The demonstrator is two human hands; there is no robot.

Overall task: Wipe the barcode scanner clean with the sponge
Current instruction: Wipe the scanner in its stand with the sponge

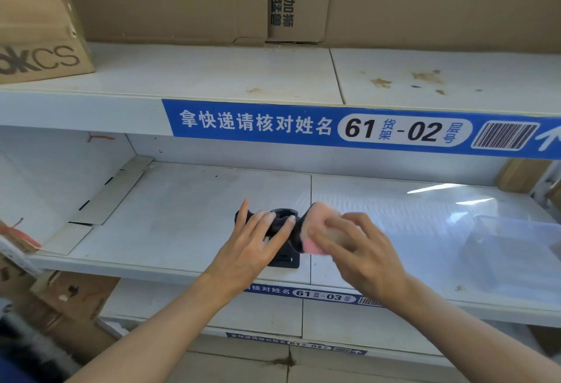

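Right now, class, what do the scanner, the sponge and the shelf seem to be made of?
Scanner: looks like matt black plastic, dark and moulded with little shine.
Sponge: soft pink foam, it seems, squashed under the right hand.
Shelf: probably white painted metal or laminate; smooth, seamed panels with a faint glare.

Both forearms bare, no sleeves visible; left hand (253, 246) and right hand (361, 249) ungloved, without rings.
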